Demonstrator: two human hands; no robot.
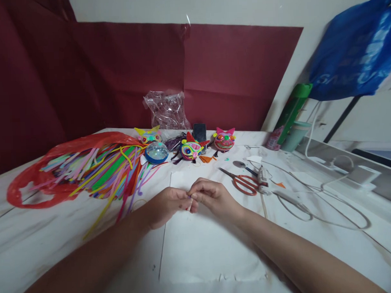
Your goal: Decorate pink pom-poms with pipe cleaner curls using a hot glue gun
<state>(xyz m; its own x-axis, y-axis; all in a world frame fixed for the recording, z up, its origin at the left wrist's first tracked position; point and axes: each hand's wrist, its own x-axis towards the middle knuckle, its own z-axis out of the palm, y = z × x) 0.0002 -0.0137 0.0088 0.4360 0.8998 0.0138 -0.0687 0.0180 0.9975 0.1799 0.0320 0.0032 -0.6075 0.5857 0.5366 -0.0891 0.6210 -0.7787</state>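
One small piece (189, 205), mostly hidden, pinched at tips of left fingers (179, 193), right fingers (203, 187).

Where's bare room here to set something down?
The white sheet, on the near side of your left hand and right hand; the tabletop in front of the red bag. Crowded: back left, with colored strips; right, with scissors, glue gun and cables.

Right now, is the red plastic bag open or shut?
Open: colourful strips stick out of the red plastic bag onto the table.
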